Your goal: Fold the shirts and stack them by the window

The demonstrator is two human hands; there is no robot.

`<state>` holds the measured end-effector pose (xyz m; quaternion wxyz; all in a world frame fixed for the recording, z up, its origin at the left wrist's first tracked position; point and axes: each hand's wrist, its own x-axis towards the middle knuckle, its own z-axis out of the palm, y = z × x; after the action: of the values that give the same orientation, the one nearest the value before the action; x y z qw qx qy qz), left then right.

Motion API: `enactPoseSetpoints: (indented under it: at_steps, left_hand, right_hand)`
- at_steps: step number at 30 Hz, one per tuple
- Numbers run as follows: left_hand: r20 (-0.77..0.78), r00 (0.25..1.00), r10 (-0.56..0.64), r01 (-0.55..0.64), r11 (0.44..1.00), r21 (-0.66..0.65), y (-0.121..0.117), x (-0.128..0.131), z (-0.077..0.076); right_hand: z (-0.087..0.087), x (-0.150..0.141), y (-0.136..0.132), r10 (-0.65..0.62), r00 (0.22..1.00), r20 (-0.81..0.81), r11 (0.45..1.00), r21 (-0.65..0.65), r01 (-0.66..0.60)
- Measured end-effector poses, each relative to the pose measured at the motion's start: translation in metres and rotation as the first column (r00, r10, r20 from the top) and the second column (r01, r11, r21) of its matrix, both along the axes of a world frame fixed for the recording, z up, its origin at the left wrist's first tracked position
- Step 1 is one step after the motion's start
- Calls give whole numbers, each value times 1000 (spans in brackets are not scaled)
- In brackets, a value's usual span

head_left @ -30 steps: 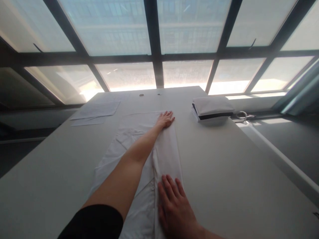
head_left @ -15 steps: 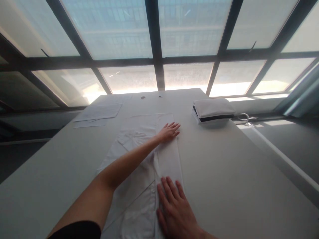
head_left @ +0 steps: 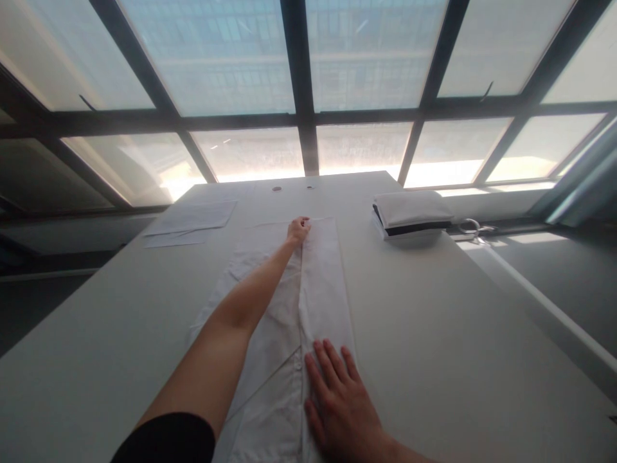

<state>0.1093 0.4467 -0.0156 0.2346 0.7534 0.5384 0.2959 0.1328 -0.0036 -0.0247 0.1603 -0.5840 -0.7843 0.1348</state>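
Note:
A white garment lies lengthwise on the white table, its right side folded inward in a long strip. Small buttons seem to show near the middle of the fold. At the garment's far edge, my left hand is closed in a pinch on the cloth where the strip's inner edge ends. My right hand rests flat on the near part of the strip, fingers stretched out. Wrinkles cross the left part of the garment, which my left forearm partly covers.
Flat white sheets lie at the table's far left. A folded stack of white and black cloth sits at the far right edge, beside a metal ring on a pale rail. Large windows stand behind the white table.
My left hand has moved from lying spread on the strip's right edge, far and leftward to the garment's far edge, and closed on the cloth. My right hand has barely moved.

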Motion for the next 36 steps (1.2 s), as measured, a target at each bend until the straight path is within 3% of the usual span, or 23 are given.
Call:
enactPoseSetpoints:
  at_steps: [6,9,22,30,36]
  left_hand:
    - [213,976,-54,60,998,-21,19,11,-3]
    - [242,969,-56,57,998,3,21,13,-7]
    - [-182,983,-30,46,995,87,16,4,-14]
    - [-247,969,19,-7,999,47,38,19,-4]
    - [-224,974,31,-35,999,-15,52,30,-5]
  right_hand:
    - [2,1,2,9,1000,-14,1000,3,-9]
    - [3,1,2,9,1000,-18,1000,11,-9]
    - [2,1,2,12,1000,-22,1000,-5,-12]
    - [4,2,2,15,1000,-3,1000,-1,-15]
    - [4,4,0,56,998,-33,998,-25,-57]
